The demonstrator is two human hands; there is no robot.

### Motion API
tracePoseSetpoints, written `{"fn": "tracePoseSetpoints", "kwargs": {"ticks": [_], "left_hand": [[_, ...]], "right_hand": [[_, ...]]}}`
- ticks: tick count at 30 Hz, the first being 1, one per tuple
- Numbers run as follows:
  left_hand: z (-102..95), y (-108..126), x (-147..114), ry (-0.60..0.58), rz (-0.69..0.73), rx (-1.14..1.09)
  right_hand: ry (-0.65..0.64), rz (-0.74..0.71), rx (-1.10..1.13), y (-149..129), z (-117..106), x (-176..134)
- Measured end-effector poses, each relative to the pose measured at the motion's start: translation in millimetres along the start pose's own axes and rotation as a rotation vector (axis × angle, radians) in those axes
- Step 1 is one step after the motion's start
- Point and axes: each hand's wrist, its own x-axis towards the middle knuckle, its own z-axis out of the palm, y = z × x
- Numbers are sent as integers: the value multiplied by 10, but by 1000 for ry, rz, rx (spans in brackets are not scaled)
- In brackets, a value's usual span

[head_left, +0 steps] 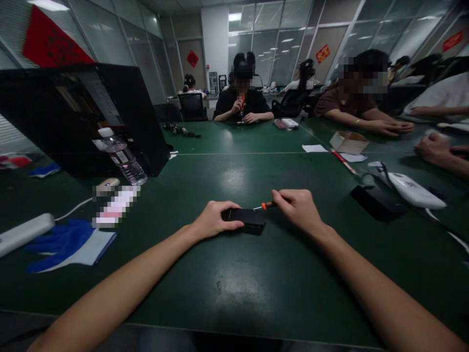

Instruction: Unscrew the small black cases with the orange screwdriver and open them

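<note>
My left hand (217, 219) grips the left end of a small black rectangular box-like part (249, 216), thumb in front and fingers behind. The part sits low over the green table, and what it is cannot be made out. In my right hand (298, 208) is a screwdriver (268, 205) with an orange and black handle, held in closed fingers. Its thin metal shaft points left, and the tip is at the upper right edge of the black part. Whether the tip touches it is hard to tell.
Left on the green table (227, 274) are a blue-and-white glove (73, 244), a white power strip (27, 233), a water bottle (122, 156) and a black computer case (142, 122). To the right lie a black box (377, 201) and a white device (412, 188). People sit across and to the right.
</note>
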Motion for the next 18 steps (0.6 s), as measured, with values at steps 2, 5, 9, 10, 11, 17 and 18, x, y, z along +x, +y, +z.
{"fn": "tracePoseSetpoints", "kwargs": {"ticks": [2, 5, 9, 10, 11, 17, 18], "left_hand": [[2, -2, 0, 15, -2, 6], [6, -8, 0, 30, -7, 15], [8, -15, 1, 32, 3, 21], [8, -16, 2, 27, 4, 20], [8, -16, 2, 23, 2, 17], [7, -17, 5, 19, -29, 9], [7, -17, 6, 18, -35, 5]], "right_hand": [[6, 46, 31, 20, 37, -5], [3, 109, 68, 63, 98, -6], [8, 140, 70, 93, 140, -1], [8, 143, 69, 85, 143, -2], [8, 143, 67, 71, 144, -5], [33, 153, 36, -55, 168, -46], [27, 157, 33, -61, 177, -50]]}}
